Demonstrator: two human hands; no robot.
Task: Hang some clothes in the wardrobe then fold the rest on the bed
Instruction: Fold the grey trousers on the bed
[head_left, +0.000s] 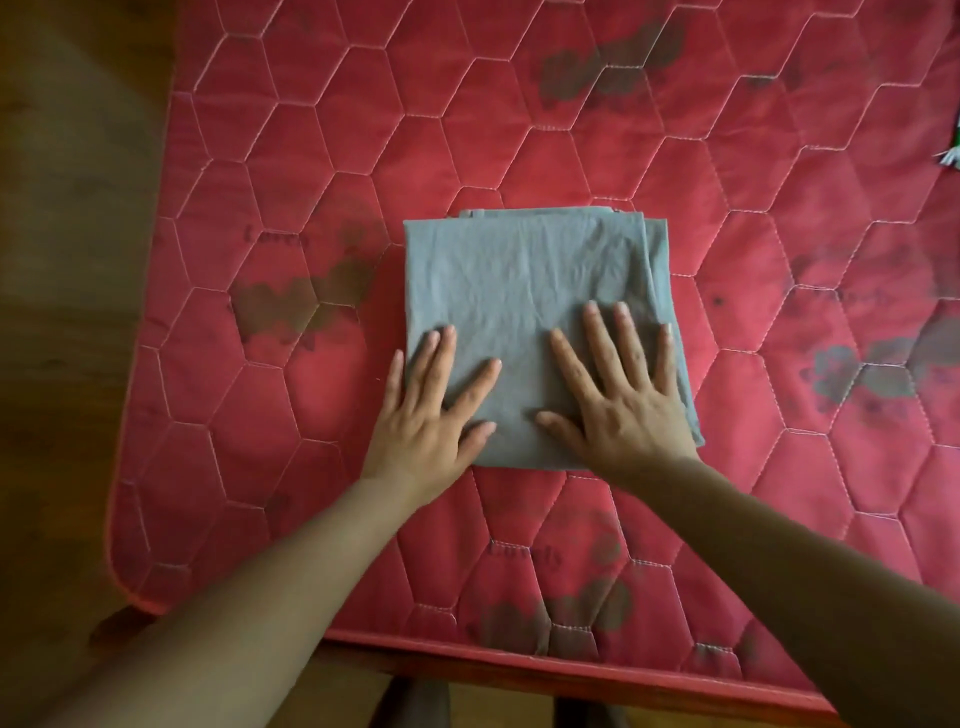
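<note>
Pressing flat, you are resting your left hand (434, 415) and right hand (623, 405), fingers straight, on the folded grey cloth (519, 280) lying under your fingertips on the red bed (779, 467).

A red quilted mattress (571, 171) is seen across most of the view, stitched in pale hexagons (grey-brown floral prints (571, 78) are scattered over it, with the word "Lovely" printed faintly at left). A dark wooden bed frame (467, 664) is noted along the near edge, under the mattress. Brown floor (67, 260) is recorded at left and near, blurred. Light is soft, warm and even.
</note>
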